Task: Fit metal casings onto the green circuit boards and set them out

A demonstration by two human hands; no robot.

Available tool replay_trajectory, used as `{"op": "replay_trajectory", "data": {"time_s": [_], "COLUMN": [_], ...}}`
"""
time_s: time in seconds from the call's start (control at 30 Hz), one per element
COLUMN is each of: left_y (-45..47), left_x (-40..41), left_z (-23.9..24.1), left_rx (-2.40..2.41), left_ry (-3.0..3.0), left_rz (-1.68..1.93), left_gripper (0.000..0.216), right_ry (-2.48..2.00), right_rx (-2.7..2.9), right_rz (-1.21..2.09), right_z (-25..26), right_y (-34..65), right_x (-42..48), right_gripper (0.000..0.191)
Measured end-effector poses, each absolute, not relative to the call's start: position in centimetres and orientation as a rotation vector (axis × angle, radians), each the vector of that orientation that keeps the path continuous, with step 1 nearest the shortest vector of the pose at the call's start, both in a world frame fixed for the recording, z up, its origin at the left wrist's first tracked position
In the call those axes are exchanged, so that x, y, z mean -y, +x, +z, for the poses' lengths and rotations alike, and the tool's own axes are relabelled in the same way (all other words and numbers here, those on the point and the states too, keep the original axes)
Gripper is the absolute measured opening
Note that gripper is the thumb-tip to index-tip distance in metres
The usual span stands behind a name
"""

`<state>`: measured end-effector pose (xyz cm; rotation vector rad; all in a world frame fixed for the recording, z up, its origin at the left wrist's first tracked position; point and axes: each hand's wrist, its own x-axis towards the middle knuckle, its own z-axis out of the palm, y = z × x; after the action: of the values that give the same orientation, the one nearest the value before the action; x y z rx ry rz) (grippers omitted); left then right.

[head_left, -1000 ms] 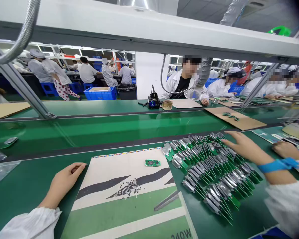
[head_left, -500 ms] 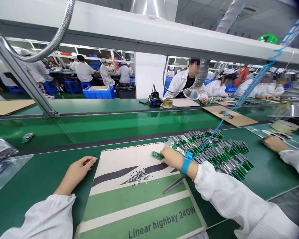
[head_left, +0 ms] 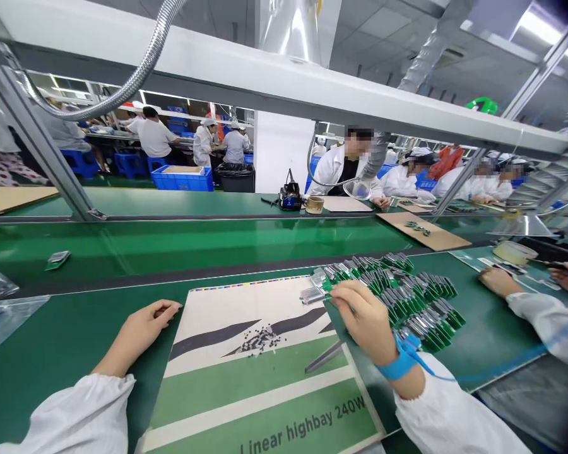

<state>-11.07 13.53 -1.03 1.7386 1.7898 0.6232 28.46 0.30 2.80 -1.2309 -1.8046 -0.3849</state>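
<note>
My right hand (head_left: 362, 315), with a blue wrist strap (head_left: 402, 359), pinches the edge of a circuit board (head_left: 313, 292) with a silvery cover. That board is over the far right corner of a printed cardboard sheet (head_left: 265, 391), at the left end of rows of similar circuit boards (head_left: 388, 284). My left hand (head_left: 146, 325) rests on the green bench left of the cardboard, its fingers loosely curled together and nothing visible in them. On the cardboard lie a pile of small dark and silvery parts (head_left: 260, 340) and grey tweezers (head_left: 322, 358).
A single board (head_left: 58, 260) lies on the green strip at far left, beyond plastic bags (head_left: 4, 315). At right a co-worker's hand (head_left: 499, 280) rests near a round tub (head_left: 515, 252). A metal frame (head_left: 265, 82) crosses overhead; brown cardboard (head_left: 435, 236) holds several small boards.
The board by my right hand now shows its silvery side instead of its green one, and sits farther right. My right hand has shifted right. The left hand stays resting. The view has shifted slightly.
</note>
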Motion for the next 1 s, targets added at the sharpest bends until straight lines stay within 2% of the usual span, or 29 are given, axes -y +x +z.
{"op": "replay_trajectory", "data": {"time_s": [0.13, 0.33, 1.0], "left_y": [-10.9, -11.4, -11.1], "left_x": [-13.7, -14.0, -13.9], "left_z": [-0.9, -1.1, -0.7], "left_rx": [-1.819, -1.802, -1.794], "left_ry": [1.72, 1.695, 1.632], "left_rz": [0.618, 0.644, 0.702], "left_gripper": [0.04, 0.035, 0.028], "right_ry": [-0.982, -0.93, -0.926], "right_rx": [1.661, 1.445, 1.355], "right_rz": [-0.6, -0.773, -0.706], "right_z": [4.0, 3.3, 2.3], "right_y": [27.8, 27.6, 26.2], "right_x": [2.2, 3.2, 3.5], "right_gripper": [0.024, 0.034, 0.03]}}
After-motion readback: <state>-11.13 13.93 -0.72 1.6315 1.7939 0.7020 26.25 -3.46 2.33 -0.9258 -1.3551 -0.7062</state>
